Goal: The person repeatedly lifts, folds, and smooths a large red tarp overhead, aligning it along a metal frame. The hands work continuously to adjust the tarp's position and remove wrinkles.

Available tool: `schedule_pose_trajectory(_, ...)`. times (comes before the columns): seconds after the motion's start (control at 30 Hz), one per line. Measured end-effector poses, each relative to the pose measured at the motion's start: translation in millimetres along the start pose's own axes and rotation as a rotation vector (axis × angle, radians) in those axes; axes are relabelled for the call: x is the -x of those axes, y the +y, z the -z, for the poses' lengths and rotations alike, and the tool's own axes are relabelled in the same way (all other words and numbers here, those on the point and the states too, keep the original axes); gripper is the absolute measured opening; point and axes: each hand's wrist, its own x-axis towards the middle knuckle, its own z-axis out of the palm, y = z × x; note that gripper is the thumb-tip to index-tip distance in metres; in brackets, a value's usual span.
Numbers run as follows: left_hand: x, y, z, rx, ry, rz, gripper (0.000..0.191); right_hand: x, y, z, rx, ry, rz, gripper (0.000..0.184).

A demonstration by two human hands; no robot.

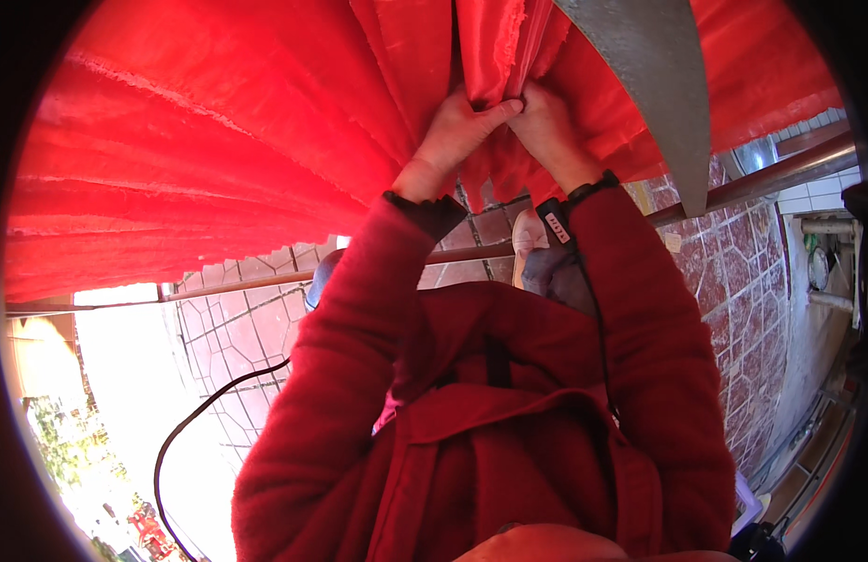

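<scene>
A wide sheet of red, slightly glossy fabric with frayed raw edges hangs in folds before me. My left hand and my right hand meet at its gathered middle. Both grip the bunched folds, with my left thumb laid across towards my right hand. Some ragged ends of the cloth hang below the hands. The fingers are mostly hidden in the fabric. Dark bands circle both wrists, and a small black device with a label is at the right one.
A grey, blade-shaped flat piece stands just right of my hands. A brown rail crosses behind the cloth, above a tiled floor. A black cable curves at lower left. My shoe shows below the hands.
</scene>
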Motion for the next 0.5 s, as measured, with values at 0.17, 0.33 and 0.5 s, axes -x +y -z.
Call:
schedule_pose_trajectory(0.17,-3,-1,5,-0.169,0.127,0.064,0.047,2,12,-9,0.013,-0.002,-0.055,0.029)
schedule_pose_trajectory(0.33,-3,-2,20,-0.284,0.146,0.057,0.038,-1,23,-1,-0.194,-0.031,-0.015,0.033)
schedule_pose_trajectory(0.5,-6,-5,18,-0.344,0.197,0.012,0.034,-2,16,9,0.004,0.012,0.037,0.03)
